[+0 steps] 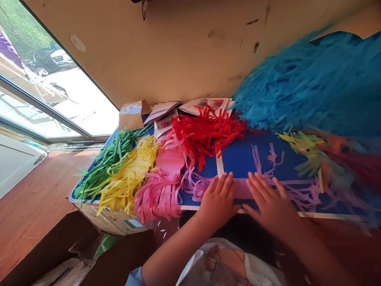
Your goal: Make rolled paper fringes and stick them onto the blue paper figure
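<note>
The left hand (pixel 218 200) and right hand (pixel 269 204) are laid flat and released, grasping nothing. Both are pressed on a lilac paper sheet (pixel 241 188) at the near edge of the blue desk (pixel 244 159), seemingly to keep it smooth. Green strips (pixel 110 159), yellow strips (pixel 131 174) and red strips (pixel 205 133) are heaped apart by colour. What is inside the far cardboard box (pixel 132 113) cannot be seen.

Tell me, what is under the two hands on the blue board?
The left hand and right hand lie flat on a lilac paper piece with cut fringes, which rests on the blue board. The palms cover its middle, so anything beneath is hidden.
</note>
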`<state>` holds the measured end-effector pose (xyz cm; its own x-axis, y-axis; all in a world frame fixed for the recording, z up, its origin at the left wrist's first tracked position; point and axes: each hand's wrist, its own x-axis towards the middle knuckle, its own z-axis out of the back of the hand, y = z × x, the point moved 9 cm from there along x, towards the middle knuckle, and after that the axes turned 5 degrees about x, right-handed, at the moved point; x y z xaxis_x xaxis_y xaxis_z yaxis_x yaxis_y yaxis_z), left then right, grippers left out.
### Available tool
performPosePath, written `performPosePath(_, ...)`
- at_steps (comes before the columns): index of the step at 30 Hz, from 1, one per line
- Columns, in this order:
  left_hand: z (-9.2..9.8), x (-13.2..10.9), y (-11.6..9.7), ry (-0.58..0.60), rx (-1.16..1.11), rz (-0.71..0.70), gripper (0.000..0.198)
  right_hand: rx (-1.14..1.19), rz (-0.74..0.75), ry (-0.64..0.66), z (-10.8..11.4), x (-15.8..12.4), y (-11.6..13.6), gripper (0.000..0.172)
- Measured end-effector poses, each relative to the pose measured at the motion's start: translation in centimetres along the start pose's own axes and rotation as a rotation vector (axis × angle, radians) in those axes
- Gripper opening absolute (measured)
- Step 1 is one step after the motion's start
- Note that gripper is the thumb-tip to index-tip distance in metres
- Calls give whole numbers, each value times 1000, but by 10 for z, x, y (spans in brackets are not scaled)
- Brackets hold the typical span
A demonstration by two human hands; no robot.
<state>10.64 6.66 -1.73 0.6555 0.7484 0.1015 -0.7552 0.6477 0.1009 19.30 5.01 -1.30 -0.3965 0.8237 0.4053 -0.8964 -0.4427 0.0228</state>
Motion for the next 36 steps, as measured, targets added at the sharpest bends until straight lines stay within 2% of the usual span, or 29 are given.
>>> performPosePath(2, -2, 1, -4, 9, -32, -77, 48, 36, 104, -19, -1, -3, 10, 32)
performPosePath(6, -5, -1, -6, -2, -33, -147, 30, 4, 182, -43, -3, -9, 15, 25)
performPosePath(11, -4, -4, -8, -19, -3, -228, 28, 5, 243, -51, 0, -13, 20, 24)
performPosePath(15, 1, -4, -10, -25, -32, -228, 34, -16, 292, -51, -1, -15, 24, 33)
performPosePath(17, 2, -5, -12, -39, -17, -231, 36, -10, 283, -82, 1, -14, 23, 33)
performPosePath(22, 1, -5, -13, -86, 42, -250, 25, 98, 206, -179, 10, -7, 24, 20)
performPosePath(29, 2, -1, -11, -110, 14, -247, 26, 57, 174, -156, 8, 1, 28, 22)
performPosePath(36, 0, -2, -14, -121, 48, -237, 23, 65, 176, -172, 9, -4, 26, 19)
